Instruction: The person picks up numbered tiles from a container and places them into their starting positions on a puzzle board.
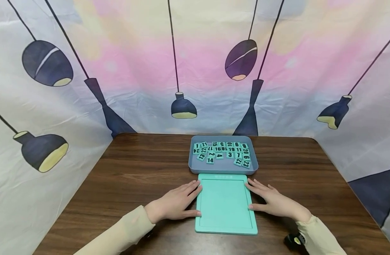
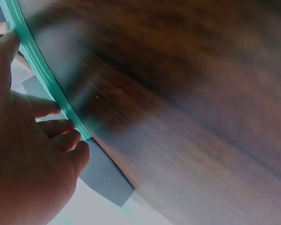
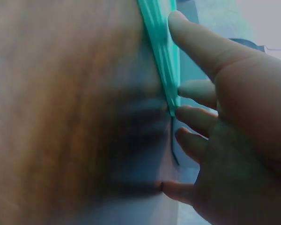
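A flat mint-green tray-like board (image 1: 226,202) with a raised rim lies on the table in front of the person. At its left edge rests the left hand (image 1: 177,202), its thumb and fingertips touching the rim, fingers extended. The right hand (image 1: 274,202) lies along the opposite edge, thumb and forefinger at the rim, the other fingers spread. Both wrist views show fingertips against the board's green side (image 2: 42,70). Just behind the board stands a grey-blue tray (image 1: 223,169) holding several green number tiles (image 1: 210,160) printed with black digits.
The brown wooden table (image 1: 144,166) extends to both sides of the board and tray. Behind it hangs a pastel cloth (image 1: 207,106) printed with dark lamps. A black wrist device (image 1: 293,241) shows at the right sleeve.
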`<state>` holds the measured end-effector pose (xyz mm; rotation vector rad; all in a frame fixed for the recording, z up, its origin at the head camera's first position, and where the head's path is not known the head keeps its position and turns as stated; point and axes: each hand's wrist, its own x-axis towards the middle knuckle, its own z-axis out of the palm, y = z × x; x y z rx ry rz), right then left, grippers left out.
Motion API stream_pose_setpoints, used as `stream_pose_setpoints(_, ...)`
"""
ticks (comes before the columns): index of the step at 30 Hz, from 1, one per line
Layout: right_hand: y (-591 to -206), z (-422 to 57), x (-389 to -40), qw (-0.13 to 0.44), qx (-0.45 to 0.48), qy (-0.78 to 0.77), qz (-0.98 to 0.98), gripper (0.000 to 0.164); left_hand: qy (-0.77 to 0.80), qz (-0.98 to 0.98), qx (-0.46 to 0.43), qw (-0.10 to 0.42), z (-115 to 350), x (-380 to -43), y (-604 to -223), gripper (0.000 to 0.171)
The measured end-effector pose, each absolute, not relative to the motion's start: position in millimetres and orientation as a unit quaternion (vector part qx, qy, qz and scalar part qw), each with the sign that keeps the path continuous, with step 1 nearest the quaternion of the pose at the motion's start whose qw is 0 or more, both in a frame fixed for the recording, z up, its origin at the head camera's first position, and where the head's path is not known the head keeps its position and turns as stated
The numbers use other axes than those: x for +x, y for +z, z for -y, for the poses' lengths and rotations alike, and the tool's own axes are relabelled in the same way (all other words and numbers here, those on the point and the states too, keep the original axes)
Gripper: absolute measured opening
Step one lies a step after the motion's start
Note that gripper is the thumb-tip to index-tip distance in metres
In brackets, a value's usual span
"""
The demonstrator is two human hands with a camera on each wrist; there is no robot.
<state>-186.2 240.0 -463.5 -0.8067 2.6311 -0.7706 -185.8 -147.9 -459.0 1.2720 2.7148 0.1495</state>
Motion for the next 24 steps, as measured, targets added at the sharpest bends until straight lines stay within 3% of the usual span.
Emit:
stream_pose_setpoints(6, -444.5, -249.3, -204.5, 0.088, -0.262, -0.291, -0.916, 0.063, 0.054, -0.904, 0.415, 0.082, 147.1, -185.4, -454.8, 0.083)
stream_pose_setpoints(14, -400.9, -236.1, -250.5, 0.005, -0.256, -0.357, -0.899, 0.052, 0.059, -0.903, 0.419, 0.080, 148.9, -185.6, -456.5, 0.083)
stream_pose_setpoints(24, -361.5, -196.9, -316.6, 0.000, -0.243, -0.402, -0.883, 0.052, 0.054, -0.905, 0.412, 0.090, 147.9, -183.6, -458.1, 0.084)
